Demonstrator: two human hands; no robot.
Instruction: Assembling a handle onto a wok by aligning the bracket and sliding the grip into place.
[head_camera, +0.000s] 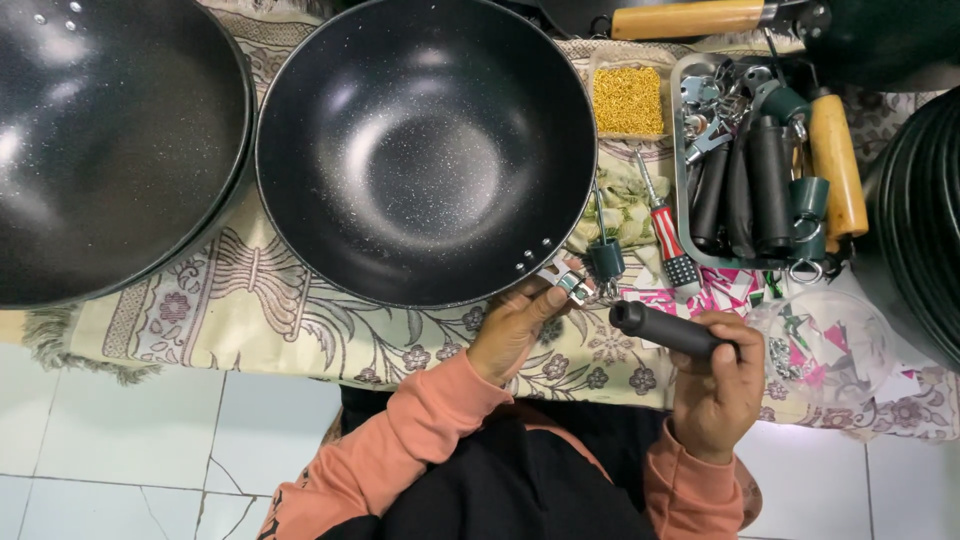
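Note:
A black speckled wok (425, 150) rests on a patterned cloth (250, 310). My left hand (510, 325) pinches the small metal bracket (570, 283) at the wok's near rim, beside three rivets. Held in my right hand (718, 385), a black handle (662, 328) points its free end left toward that bracket. A dark green ferrule with a hanging ring (606, 262) lies just beyond the bracket.
Another black wok (110, 140) sits at left. A metal tray (684, 195) holds black and wooden handles (770, 185) and green ferrules. A box of gold screws (628, 100), a red-striped screwdriver (665, 232) and a clear plastic bag (835, 345) lie nearby. Stacked pans (925, 220) stand at right.

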